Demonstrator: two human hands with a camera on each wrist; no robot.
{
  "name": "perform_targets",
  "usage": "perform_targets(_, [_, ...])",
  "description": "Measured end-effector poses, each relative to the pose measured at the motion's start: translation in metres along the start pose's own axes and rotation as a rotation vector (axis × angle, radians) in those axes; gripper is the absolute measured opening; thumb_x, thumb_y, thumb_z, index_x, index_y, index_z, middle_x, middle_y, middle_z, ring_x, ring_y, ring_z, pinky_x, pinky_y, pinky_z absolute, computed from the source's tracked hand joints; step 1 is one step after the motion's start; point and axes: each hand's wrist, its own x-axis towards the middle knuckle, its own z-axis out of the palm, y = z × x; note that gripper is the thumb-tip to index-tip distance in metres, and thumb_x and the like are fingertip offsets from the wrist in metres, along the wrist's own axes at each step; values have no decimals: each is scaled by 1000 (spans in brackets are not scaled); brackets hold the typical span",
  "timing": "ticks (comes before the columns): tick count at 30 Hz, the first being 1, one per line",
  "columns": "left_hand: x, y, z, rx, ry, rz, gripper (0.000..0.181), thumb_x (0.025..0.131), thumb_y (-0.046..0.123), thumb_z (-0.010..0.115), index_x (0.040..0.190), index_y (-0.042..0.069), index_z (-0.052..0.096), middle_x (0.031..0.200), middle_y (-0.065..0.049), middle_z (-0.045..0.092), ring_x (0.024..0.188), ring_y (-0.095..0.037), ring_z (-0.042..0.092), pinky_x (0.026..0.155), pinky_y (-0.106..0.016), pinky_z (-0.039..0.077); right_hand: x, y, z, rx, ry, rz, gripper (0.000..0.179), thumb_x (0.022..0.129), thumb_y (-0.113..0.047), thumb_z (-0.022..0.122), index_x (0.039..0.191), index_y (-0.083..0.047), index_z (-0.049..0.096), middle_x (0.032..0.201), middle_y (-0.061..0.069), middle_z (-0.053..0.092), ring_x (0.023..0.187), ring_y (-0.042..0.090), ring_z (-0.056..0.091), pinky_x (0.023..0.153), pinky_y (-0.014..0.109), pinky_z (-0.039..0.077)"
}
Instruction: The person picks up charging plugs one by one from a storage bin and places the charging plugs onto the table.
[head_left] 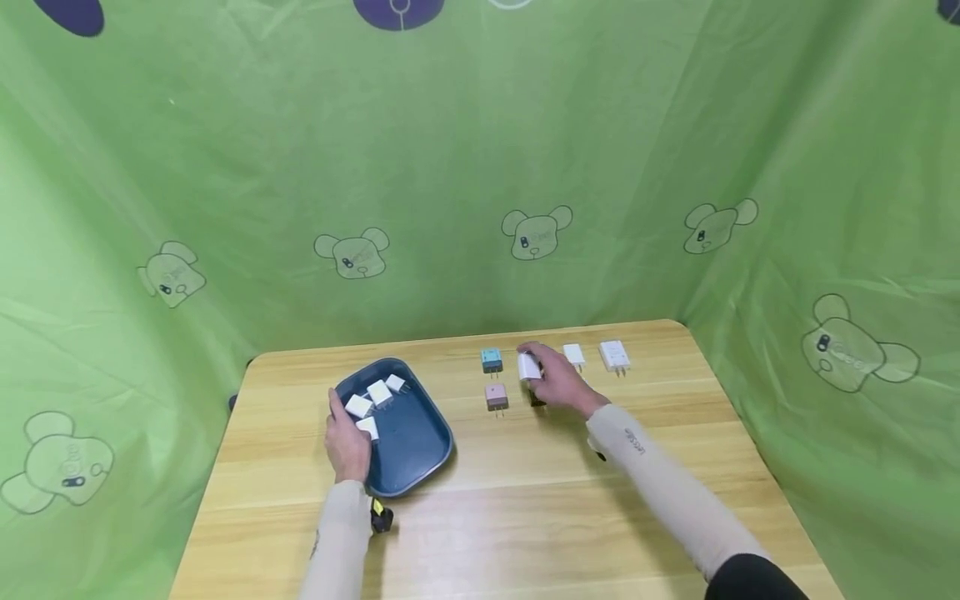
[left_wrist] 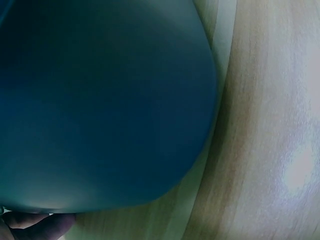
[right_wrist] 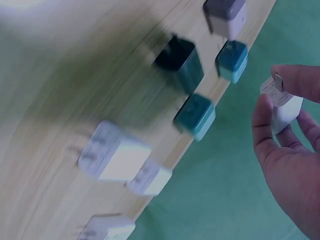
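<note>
My right hand [head_left: 555, 379] pinches a white charger plug [head_left: 528, 367] between thumb and fingers; the right wrist view shows this plug [right_wrist: 283, 102] with a metal prong and printed face. At the left side of a dark blue tray [head_left: 412, 483], my left hand [head_left: 348, 442] holds the rim. Only its fingertips [left_wrist: 45, 227] show under the tray's edge in the left wrist view. Several white charger plugs [head_left: 380, 393] lie in the tray's upper left part. Just below my right hand, a dark plug [head_left: 535, 398] is partly hidden.
A teal plug [head_left: 491, 360] and a pink plug [head_left: 496, 397] lie left of my right hand. To its right are white plugs, a smaller one [head_left: 573, 355] and a larger one [head_left: 614, 356]. Green curtain [head_left: 450, 167] hangs behind the wooden table [head_left: 525, 533].
</note>
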Motion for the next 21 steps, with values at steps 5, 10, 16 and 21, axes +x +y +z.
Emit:
perform_targets(5, [-1,0,0,-8,2,5,101,83,-12,60,165,17,9,145,-36,47,122,-54,56,107,-61,47,-2,13,-11,-13,-4,58,64,82,9,64,142,-3,48,136,22,58,117,40,61,100,55,56])
perform_targets(10, [-1,-1,1,-7,-1,2,101,83,-12,59,165,18,8,146,-36,46,122,-54,56,108,-61,47,-6,26,-22,-44,2,77,61,81,9,64,140,-3,50,135,23,58,118,42,60,101,58,54])
perform_targets(16, [1,-4,3,-15,13,16,102,81,-12,60,165,18,9,144,-36,48,119,-54,58,105,-61,48,-14,41,-35,-98,29,62,57,81,10,62,136,1,53,130,25,61,115,44,62,99,60,54])
perform_targets(21, [2,-4,2,-17,6,9,102,82,-12,59,165,19,7,146,-35,46,122,-53,56,107,-61,47,-18,52,-45,-126,24,78,55,83,9,62,137,3,51,133,28,58,119,47,60,102,62,52])
